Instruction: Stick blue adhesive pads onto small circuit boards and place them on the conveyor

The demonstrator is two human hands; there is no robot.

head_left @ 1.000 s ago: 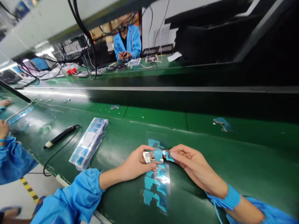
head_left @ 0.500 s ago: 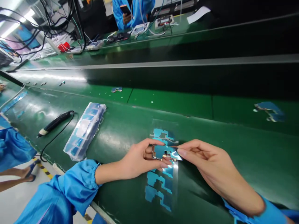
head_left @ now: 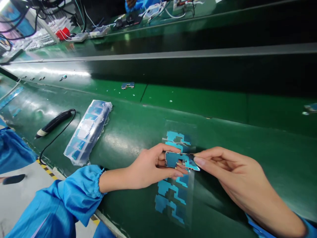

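My left hand [head_left: 151, 167] grips a small metal-framed part [head_left: 176, 159] with a blue film on its face, thumb on top and fingers below. My right hand [head_left: 231, 173] pinches the blue film's right end [head_left: 194, 164] against the same part. Both hands hover just above a clear backing sheet [head_left: 176, 178] carrying several blue cut-out stickers, which lies flat on the green belt [head_left: 247, 148].
A plastic-wrapped pack of blue sticker sheets [head_left: 86, 131] lies to the left, with a black corded pen tool [head_left: 53, 123] beyond it. Small blue parts [head_left: 127, 85] sit on the far strip. Another person's blue sleeve [head_left: 12, 150] is at the left edge.
The camera tilted down, dropping the worker across the line out of view. My hands turned the part so its blue-filmed face shows, and the right fingers stay pinched at its right end.
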